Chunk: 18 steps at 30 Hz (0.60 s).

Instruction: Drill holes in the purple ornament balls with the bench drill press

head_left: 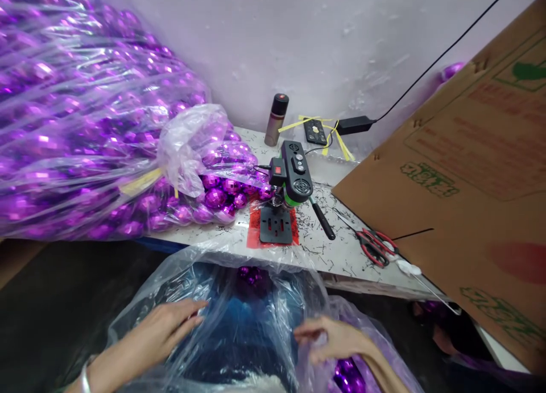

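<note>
Balls [215, 198], purple and faceted, fill the big clear bag [85, 97] left of the black machine [297, 168]. Right of the machine stands a cardboard box [447, 222]. The white surface [350, 268] runs beneath the machine, littered with dark scraps [313, 225]. Clear plastic [170, 279], thin and rumpled, spreads on the machine's near side, over what looks like the person's lap [241, 325]. Being this slack, it would probably handle best held lightly at two spread edges under even tension; a hard tug could tear it. The left hand [164, 330], nearer than the machine and to its left, lies over the plastic, fingers loosely extended, gripping nothing visible. The right hand [333, 339], nearer than the machine and to its right, curls its fingers at the plastic; whether they pinch it, I cannot tell. Scissors [375, 246] lie right of the machine, points towards it, and could snag loose plastic. A small ball cluster [251, 274] shows just on the machine's near side.
</note>
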Tool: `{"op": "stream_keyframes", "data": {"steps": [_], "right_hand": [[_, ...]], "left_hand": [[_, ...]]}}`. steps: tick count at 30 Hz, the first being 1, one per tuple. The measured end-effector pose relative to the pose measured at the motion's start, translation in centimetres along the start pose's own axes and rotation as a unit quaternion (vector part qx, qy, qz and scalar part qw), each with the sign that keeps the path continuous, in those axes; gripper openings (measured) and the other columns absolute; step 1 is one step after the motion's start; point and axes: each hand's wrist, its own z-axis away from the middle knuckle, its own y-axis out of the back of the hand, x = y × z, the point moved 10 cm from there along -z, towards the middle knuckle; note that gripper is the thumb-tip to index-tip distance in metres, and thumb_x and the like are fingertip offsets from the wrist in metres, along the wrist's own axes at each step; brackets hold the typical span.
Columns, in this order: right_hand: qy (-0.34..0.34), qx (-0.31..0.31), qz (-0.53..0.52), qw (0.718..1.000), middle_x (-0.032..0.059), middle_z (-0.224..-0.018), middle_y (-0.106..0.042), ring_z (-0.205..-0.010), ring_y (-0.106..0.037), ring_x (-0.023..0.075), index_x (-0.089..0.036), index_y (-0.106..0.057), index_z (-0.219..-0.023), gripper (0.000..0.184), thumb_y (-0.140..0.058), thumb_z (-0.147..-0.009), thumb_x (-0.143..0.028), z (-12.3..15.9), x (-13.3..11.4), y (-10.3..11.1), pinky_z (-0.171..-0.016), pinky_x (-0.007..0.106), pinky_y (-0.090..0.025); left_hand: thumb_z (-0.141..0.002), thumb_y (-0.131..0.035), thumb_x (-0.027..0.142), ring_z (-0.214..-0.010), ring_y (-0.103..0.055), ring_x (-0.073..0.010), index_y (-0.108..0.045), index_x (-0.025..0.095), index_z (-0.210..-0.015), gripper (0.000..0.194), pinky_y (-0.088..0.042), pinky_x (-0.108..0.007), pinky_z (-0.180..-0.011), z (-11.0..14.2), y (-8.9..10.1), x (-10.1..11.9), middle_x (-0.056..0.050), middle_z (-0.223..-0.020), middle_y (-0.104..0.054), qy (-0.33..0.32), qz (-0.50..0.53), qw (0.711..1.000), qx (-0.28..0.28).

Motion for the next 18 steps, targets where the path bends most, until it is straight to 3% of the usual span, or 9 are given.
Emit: {"op": "stream_keyframes", "data": {"steps": [2,4,7,9,13,16,18], "right_hand": [[0.063,0.075,-0.018,0.995,0.0094,-0.112,-0.080,-0.100,-0.075,0.0248,-0.023,-0.076,-0.120,0.068,-0.071,-0.076,-0.073,-1.3,-4.6,3.3,-0.092,0.038,-0.060],[0.111,0.098,-0.009,0.989,0.0090,-0.109,-0.081,-0.094,-0.077,0.0233,-0.023,-0.077,-0.118,0.060,-0.067,-0.082,-0.070,-2.8,-8.6,4.4,-0.086,0.037,-0.062],[0.184,0.165,0.041,0.968,0.0072,-0.108,-0.081,-0.096,-0.077,0.0213,-0.025,-0.078,-0.115,0.043,-0.063,-0.092,-0.058,-3.9,-13.6,5.9,-0.086,0.035,-0.061],[0.213,0.224,0.059,0.949,0.0069,-0.110,-0.081,-0.099,-0.076,0.0206,-0.025,-0.077,-0.114,0.037,-0.060,-0.095,-0.053,-3.7,-15.6,7.2,-0.089,0.035,-0.061],[0.227,0.315,0.046,0.920,0.0070,-0.106,-0.081,-0.100,-0.075,0.0193,-0.023,-0.076,-0.113,0.036,-0.057,-0.098,-0.050,-2.5,-16.5,9.6,-0.092,0.034,-0.060],[0.222,0.318,0.052,0.920,0.0068,-0.105,-0.081,-0.098,-0.075,0.0190,-0.023,-0.077,-0.111,0.034,-0.057,-0.099,-0.048,-2.2,-16.1,9.3,-0.091,0.034,-0.060],[0.221,0.311,0.053,0.923,0.0065,-0.105,-0.081,-0.099,-0.076,0.0195,-0.024,-0.077,-0.109,0.032,-0.058,-0.098,-0.047,-2.5,-16.0,8.5,-0.091,0.034,-0.060]], "left_hand": [[-0.097,-0.053,0.054,-0.104,-0.075,-0.0282,-0.076,0.033,-0.122,0.040,-0.056,-0.036,-0.099,-3.2,3.9,4.2,-0.004,-0.112,-0.080,-0.073,-0.020,0.996,0.039],[-0.099,-0.051,0.049,-0.104,-0.073,-0.0274,-0.077,0.027,-0.119,0.039,-0.055,-0.037,-0.099,-6.5,8.1,7.6,-0.008,-0.112,-0.078,-0.130,-0.058,0.982,0.127],[-0.101,-0.049,0.040,-0.114,-0.067,-0.0318,-0.073,0.020,-0.122,0.037,-0.050,-0.046,-0.105,-11.2,12.6,9.9,-0.016,-0.122,-0.072,-0.102,-0.162,0.942,0.274],[-0.102,-0.048,0.039,-0.118,-0.065,-0.0367,-0.066,0.015,-0.132,0.042,-0.049,-0.051,-0.104,-14.0,13.8,10.0,-0.022,-0.129,-0.067,-0.034,-0.226,0.920,0.318],[-0.101,-0.051,0.048,-0.108,-0.070,-0.0415,-0.054,0.010,-0.146,0.059,-0.054,-0.050,-0.091,-17.3,14.1,8.3,-0.026,-0.119,-0.069,0.097,-0.259,0.912,0.303],[-0.096,-0.058,0.046,-0.113,-0.069,-0.0402,-0.056,0.012,-0.144,0.059,-0.053,-0.050,-0.096,-17.1,14.9,7.6,-0.023,-0.122,-0.070,0.093,-0.167,0.925,0.328],[-0.090,-0.064,0.046,-0.118,-0.067,-0.0364,-0.057,0.014,-0.141,0.061,-0.051,-0.048,-0.102,-15.9,15.3,7.5,-0.019,-0.129,-0.069,0.048,-0.018,0.928,0.369]]}}
